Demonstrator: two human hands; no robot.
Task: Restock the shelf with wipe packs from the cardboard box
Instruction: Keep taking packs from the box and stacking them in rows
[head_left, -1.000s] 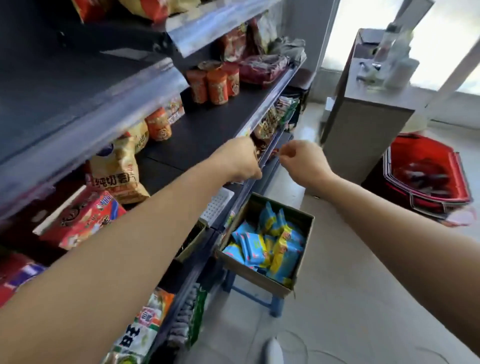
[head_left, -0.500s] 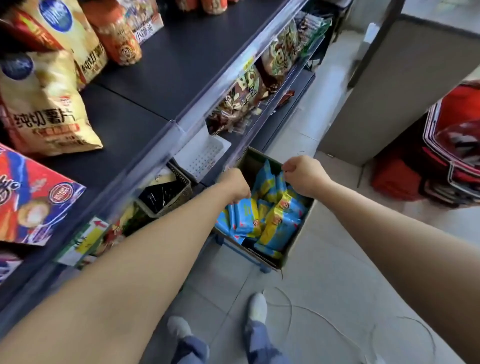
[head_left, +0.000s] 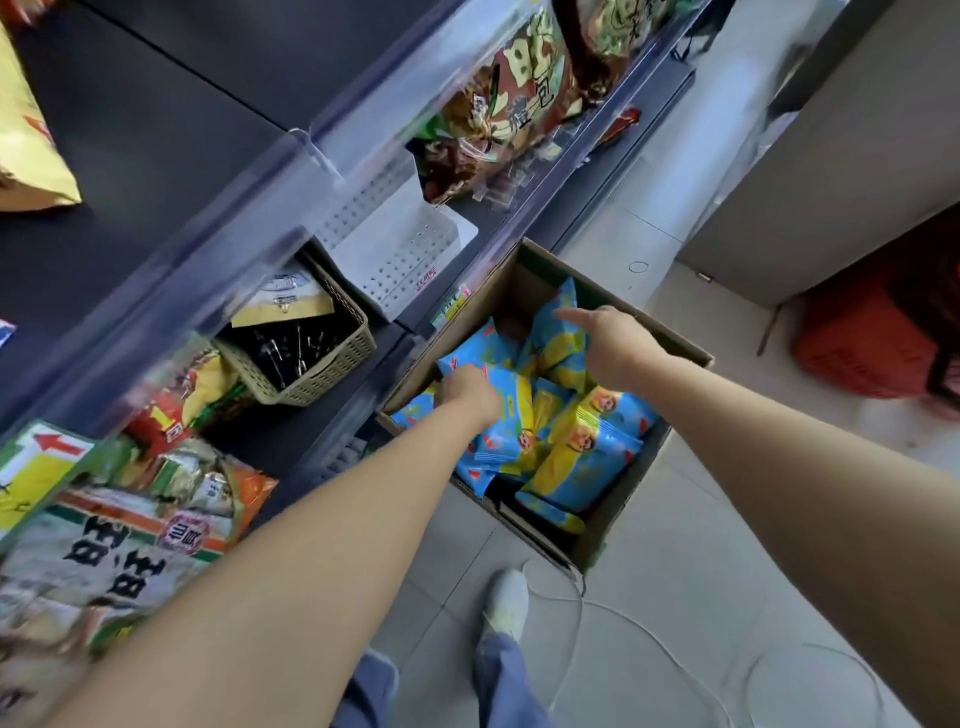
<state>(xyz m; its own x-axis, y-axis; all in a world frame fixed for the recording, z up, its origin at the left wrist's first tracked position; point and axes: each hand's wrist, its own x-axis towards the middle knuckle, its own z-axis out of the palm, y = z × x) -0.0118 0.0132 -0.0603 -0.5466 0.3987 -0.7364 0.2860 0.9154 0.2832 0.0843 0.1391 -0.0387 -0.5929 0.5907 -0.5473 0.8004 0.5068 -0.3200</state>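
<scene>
Left hand (head_left: 470, 392) down in cardboard box (head_left: 613, 525) at centre frame, curled onto a blue-yellow wipe pack (head_left: 511, 426) (grip not confirmed, fingers hidden). Right hand (head_left: 608, 343) just right of it, fingers spread, holding nothing, reaching for packs. Box mostly full; no wipes visible on shelf (head_left: 171, 145), upper left. Restocking barely begun.

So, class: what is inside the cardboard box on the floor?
The cardboard box holds blue-and-yellow wipe packs. The left hand and right hand reach in. The packs cover the box bottom.
</scene>
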